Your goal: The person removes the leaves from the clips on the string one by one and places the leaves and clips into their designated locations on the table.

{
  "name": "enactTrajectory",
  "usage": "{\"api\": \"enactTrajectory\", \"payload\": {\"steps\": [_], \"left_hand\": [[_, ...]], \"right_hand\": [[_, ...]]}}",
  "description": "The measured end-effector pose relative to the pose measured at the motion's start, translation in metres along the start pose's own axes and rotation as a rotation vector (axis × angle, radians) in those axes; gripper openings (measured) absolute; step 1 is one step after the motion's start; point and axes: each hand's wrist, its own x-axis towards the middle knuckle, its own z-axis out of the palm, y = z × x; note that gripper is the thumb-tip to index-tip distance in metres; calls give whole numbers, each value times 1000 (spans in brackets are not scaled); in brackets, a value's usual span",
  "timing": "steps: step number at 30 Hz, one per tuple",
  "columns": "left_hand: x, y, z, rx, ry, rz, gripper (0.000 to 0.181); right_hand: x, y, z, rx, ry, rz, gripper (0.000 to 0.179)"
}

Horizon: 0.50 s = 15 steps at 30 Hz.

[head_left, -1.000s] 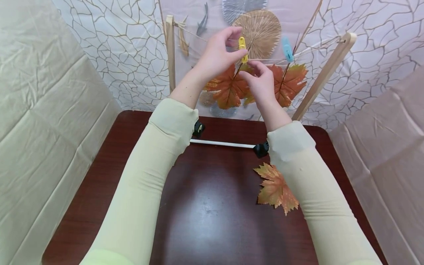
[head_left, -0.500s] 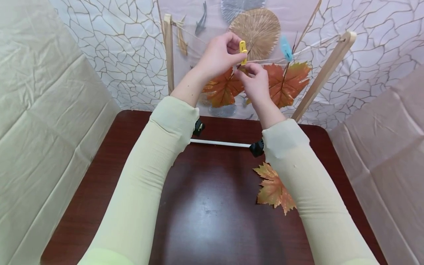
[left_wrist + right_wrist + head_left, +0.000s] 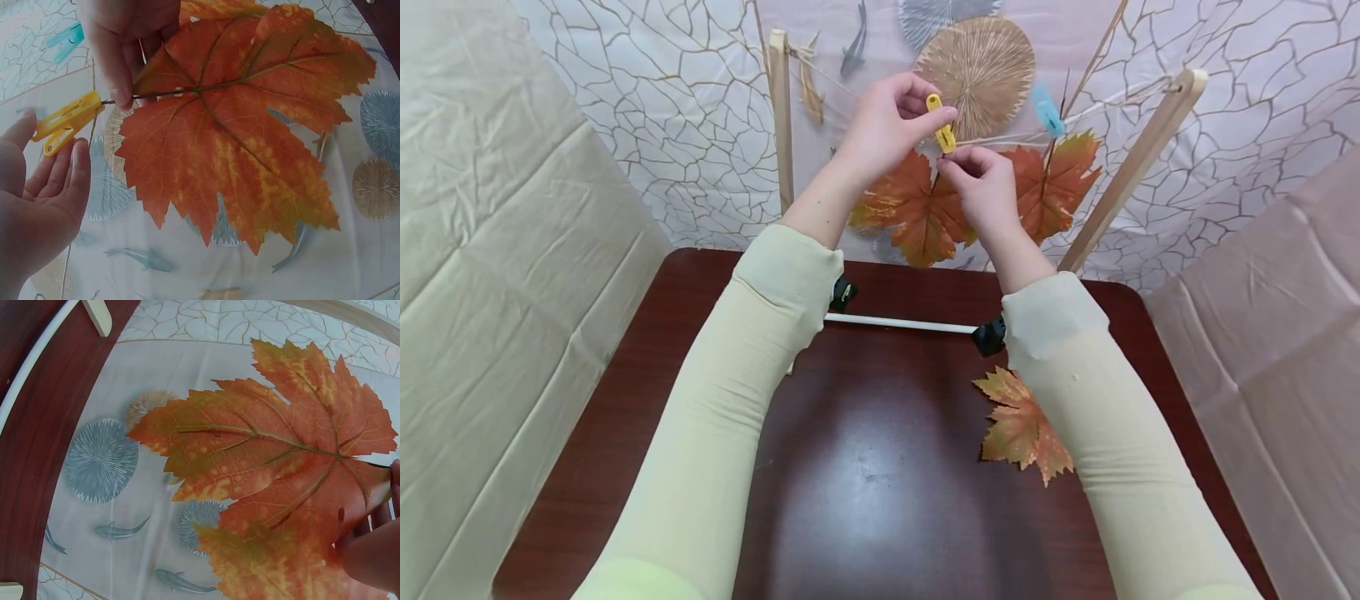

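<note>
In the head view my left hand (image 3: 883,121) holds a yellow clothespin (image 3: 942,125) between thumb and fingers, at the string (image 3: 985,140). The left wrist view shows the clothespin's nose (image 3: 94,103) at the dark stem (image 3: 156,94) of an orange-red artificial maple leaf (image 3: 237,125). Just beside that nose, my right hand (image 3: 988,187) pinches the stem. Below the two hands the leaf (image 3: 917,208) hangs with its blade spread. To the right, a light blue clothespin (image 3: 1048,112) clips a second maple leaf (image 3: 1060,187) on the string, partly behind my right hand.
Two wooden posts (image 3: 781,125) (image 3: 1138,167) carry the string. A third maple leaf (image 3: 1022,429) lies on the dark red table (image 3: 865,500), partly under my right forearm. A white rod (image 3: 902,323) crosses behind it. Patterned cloth (image 3: 700,108) hangs at the back.
My right fingers have closed on the leaf's stem under the yellow clothespin. The clothespin has shifted slightly left and down and now tilts the other way. The leaf beneath has swung lower.
</note>
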Motion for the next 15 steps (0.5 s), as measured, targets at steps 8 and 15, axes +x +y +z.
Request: {"api": "enactTrajectory", "payload": {"steps": [8, 15], "left_hand": [[-1, -2, -3, -15, -23, -1, 31], [-2, -3, -2, -18, 3, 21, 26]], "right_hand": [[-1, 1, -1, -6, 2, -15, 12], [-5, -2, -2, -28, -20, -8, 19]]}}
